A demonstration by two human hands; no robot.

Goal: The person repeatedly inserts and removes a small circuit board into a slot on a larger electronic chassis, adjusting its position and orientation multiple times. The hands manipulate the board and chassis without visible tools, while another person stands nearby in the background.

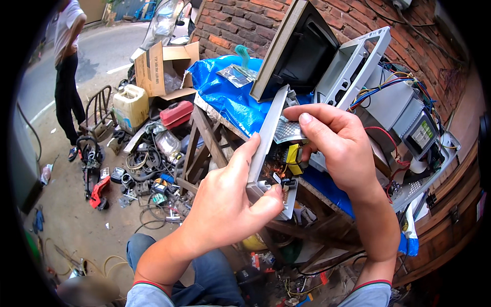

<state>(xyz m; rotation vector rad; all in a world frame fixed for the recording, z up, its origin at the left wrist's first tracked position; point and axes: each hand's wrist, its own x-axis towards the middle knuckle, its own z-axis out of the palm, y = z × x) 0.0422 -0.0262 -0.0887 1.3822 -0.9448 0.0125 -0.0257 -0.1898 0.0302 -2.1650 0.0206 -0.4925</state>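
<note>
My left hand (227, 202) is closed around the near end of an opened electronic unit with a long grey metal casing (267, 140). Its thumb presses the near end, and the index finger lies along the outer wall. Inside the casing show a circuit board with copper-coloured parts and a yellow-wrapped transformer (294, 159). A perforated metal plate (290, 132) sticks out at the unit's far part. Beside it, my right hand (337, 143) has thumb and index finger bent together at the plate's edge. Its other fingers curl near the transformer, partly hidden.
A blue tarp (217, 87) covers a wooden stand. On it lean a dark-screened monitor (302, 53) and an opened computer case (353, 66) with loose wires. Left on the ground are a cardboard box (150, 69), a jerrycan (131, 106) and scattered scrap. A person (68, 77) stands by the road.
</note>
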